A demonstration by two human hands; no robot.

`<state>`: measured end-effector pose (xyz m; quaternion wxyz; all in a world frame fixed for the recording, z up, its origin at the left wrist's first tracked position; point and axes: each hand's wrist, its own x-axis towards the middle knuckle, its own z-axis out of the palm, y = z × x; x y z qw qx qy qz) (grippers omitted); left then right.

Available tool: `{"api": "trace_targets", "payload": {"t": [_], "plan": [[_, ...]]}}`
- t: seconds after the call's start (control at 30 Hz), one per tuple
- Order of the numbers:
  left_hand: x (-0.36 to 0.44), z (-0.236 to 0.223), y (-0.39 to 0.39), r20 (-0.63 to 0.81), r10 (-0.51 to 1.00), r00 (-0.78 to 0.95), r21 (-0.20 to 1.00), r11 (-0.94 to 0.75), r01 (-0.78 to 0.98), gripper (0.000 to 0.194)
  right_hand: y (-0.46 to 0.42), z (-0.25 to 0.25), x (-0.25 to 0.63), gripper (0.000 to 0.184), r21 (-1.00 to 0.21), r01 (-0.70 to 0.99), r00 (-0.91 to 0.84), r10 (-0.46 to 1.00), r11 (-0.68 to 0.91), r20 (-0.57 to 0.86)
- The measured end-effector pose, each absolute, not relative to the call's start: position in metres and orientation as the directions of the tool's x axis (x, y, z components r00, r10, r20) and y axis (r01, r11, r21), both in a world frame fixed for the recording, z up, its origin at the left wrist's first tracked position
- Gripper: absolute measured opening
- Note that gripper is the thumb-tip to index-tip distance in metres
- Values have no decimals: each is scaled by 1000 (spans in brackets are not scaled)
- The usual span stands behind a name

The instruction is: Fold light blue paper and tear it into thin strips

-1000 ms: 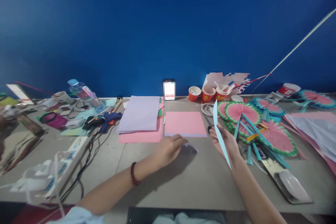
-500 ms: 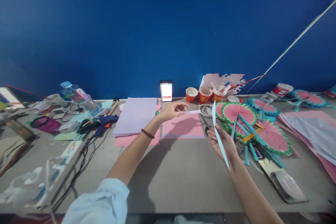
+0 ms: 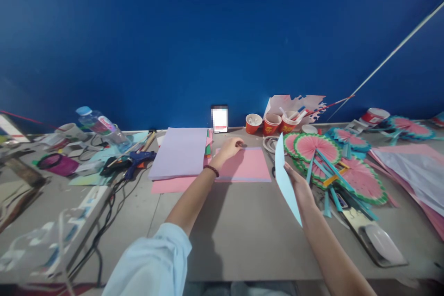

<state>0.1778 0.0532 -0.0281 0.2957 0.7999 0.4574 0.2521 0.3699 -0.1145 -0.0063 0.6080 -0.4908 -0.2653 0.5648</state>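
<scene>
My left hand point(image 3: 231, 148), with a dark beaded bracelet at the wrist, reaches over a pink paper sheet point(image 3: 244, 166). Its fingers are curled together at the left end of a thin lavender paper strip point(image 3: 255, 149), which lies along the sheet's far edge. The fingertips are partly hidden. Another lavender band point(image 3: 243, 180) runs along the near edge of the pink sheet. On the right, my right hand point(image 3: 299, 187) grips a light blue paper sheet point(image 3: 286, 185) above the table, held almost upright and seen nearly edge-on.
Left of the pink sheet lies a lavender paper stack point(image 3: 180, 152). A phone point(image 3: 219, 119) leans at the wall beside red paper cups point(image 3: 271, 125). Pink-and-green paper fans point(image 3: 317, 149) and a computer mouse point(image 3: 383, 243) lie right. A glue gun point(image 3: 138, 162), bottle point(image 3: 104, 127) and power strip point(image 3: 79, 222) are left.
My left hand has moved slightly right and down, and the lavender strip now lies along the pink sheet's far edge. The blue sheet has turned to show more of its face.
</scene>
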Motion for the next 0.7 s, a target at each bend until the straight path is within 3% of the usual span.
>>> {"api": "trace_targets", "payload": {"t": [0.23, 0.43, 0.57, 0.7], "plan": [[166, -13, 25, 201, 859, 470, 613, -485, 624, 18, -117, -2, 366, 26, -828, -527, 195, 920, -193, -339], [157, -29, -43, 181, 833, 523, 319, -553, 770, 58, -120, 1, 362, 22, -784, -578, 146, 916, -227, -373], [156, -43, -66, 89, 836, 541, 262, -544, 798, 67, -119, 1, 360, 21, -776, -582, 151, 905, -243, -397], [158, -48, -62, 103, 851, 515, 233, -524, 819, 68, -119, 0, 359, 22, -783, -579, 196, 893, -227, -405]]}}
